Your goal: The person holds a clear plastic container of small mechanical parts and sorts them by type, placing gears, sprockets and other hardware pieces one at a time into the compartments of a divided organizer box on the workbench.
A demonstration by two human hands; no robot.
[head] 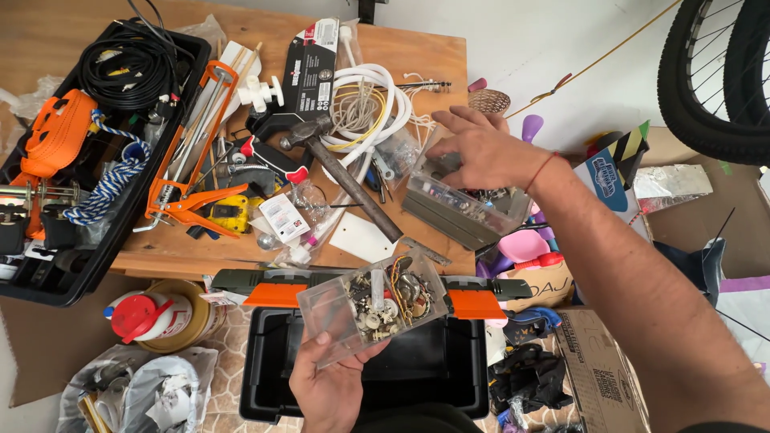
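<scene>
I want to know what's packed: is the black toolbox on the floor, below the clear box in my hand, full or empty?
Empty as far as it shows: the black toolbox stands open with a bare black interior; the left hand and its clear box hide part.

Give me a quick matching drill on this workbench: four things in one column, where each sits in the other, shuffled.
Things:
1. small clear parts box
2. hammer
3. orange caulking gun
4. black cable coil

Places:
A. on the wooden table, handle slanting toward the near edge
B. inside the black toolbox tray, far end
C. held in the left hand
D. lying across the tray's right rim

Pairs: 1-C, 2-A, 3-D, 4-B
</scene>
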